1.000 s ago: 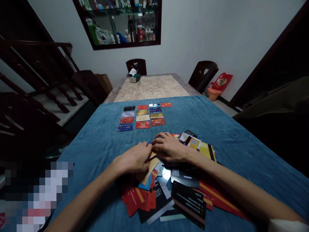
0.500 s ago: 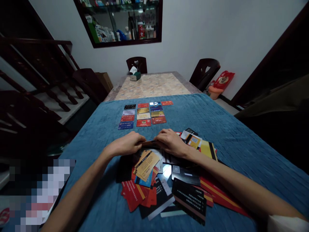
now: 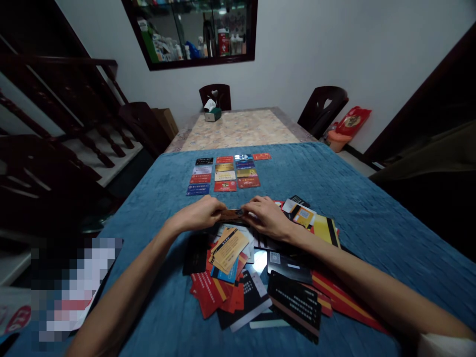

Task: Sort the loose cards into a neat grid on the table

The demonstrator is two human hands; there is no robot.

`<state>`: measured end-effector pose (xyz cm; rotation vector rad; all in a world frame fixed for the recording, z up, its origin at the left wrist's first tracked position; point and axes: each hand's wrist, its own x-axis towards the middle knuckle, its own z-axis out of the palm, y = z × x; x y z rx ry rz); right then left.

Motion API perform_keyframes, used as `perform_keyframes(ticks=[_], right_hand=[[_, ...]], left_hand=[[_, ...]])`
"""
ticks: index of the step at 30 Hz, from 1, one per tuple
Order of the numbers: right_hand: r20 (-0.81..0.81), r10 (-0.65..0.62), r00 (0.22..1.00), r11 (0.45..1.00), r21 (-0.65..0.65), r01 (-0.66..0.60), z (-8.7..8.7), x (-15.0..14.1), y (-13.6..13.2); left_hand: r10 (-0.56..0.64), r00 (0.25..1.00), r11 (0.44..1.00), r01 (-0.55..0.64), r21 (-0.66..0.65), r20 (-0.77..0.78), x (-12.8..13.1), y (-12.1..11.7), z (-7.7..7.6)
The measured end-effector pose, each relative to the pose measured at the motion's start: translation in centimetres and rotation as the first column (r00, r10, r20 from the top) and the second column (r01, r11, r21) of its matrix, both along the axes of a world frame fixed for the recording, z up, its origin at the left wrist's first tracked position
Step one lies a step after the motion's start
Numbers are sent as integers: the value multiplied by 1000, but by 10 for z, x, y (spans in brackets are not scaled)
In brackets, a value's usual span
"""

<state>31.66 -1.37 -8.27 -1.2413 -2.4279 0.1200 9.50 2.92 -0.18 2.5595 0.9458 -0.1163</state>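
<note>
Between my two hands a tan plastic card (image 3: 232, 214) is held by its ends, tilted above the heap. My left hand (image 3: 203, 212) pinches its left end, and my right hand (image 3: 265, 216) grips the right end. Under and in front of them spreads a loose pile of cards: orange-yellow cards (image 3: 227, 252) on top, red cards (image 3: 208, 292), a black card (image 3: 293, 305) and a yellow card with a dark stripe (image 3: 325, 231). Farther off, several cards lie face up in columns, among them a blue card (image 3: 198, 189) and a red card (image 3: 225, 186).
A blue cloth (image 3: 148, 198) covers the near part of the table. At the far end stands a tissue box (image 3: 213, 115). Dark chairs (image 3: 323, 111) flank the table, and a pixelated patch (image 3: 82, 292) covers something at lower left.
The card between my hands has tipped so more of its face shows. The whole view has shifted slightly, and both hands keep their hold.
</note>
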Motion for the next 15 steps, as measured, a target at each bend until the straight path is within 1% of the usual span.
perform_keyframes(ticks=[4,7,11,13,15], right_hand=[[24,-15,1000,1000,23,15,0,-1,0],[12,-16,1000,1000,20,16,1,-1,0],[-9,-39,999,999,22,39,2,-2,-1],[-39,-47,998,998,31,49,2,-1,-1],[-103,-51,993,998,41,55,2,-1,-1]], left_hand=[[7,999,1000,-7,7,34,0,-1,2],[15,998,1000,-16,10,68,0,-2,3],[-6,997,1000,5,15,74,1,-4,3],[-9,997,1000,8,15,77,1,-4,2],[-6,997,1000,5,16,81,1,-4,1]])
